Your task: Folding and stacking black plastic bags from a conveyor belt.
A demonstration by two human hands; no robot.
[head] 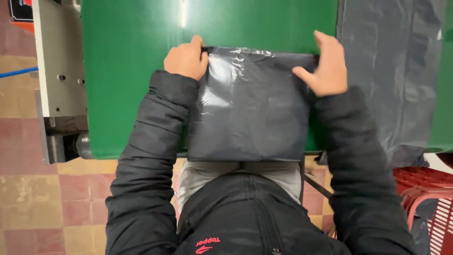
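The green bench (pixel 141 71) runs across in front of me, its near edge just above my lap, and a grey metal frame (pixel 59 61) is fixed along its left end. A big sheet of dark plastic (pixel 391 75) lies spread over the right end of the bench and hangs over the near edge there. In the middle, a dark grey plastic bag (pixel 250 108) lies flat, its bottom reaching the near edge and sagging a little over it. A red crate (pixel 424 198) stands on the tiled floor (pixel 33 198) below the bench's right corner. My left hand (pixel 187 60) is closed in a fist, pinching the bag's top left corner. My right hand (pixel 325 66) grips the top right corner, fingers curled over the bag's upper edge and thumb spread on its face.
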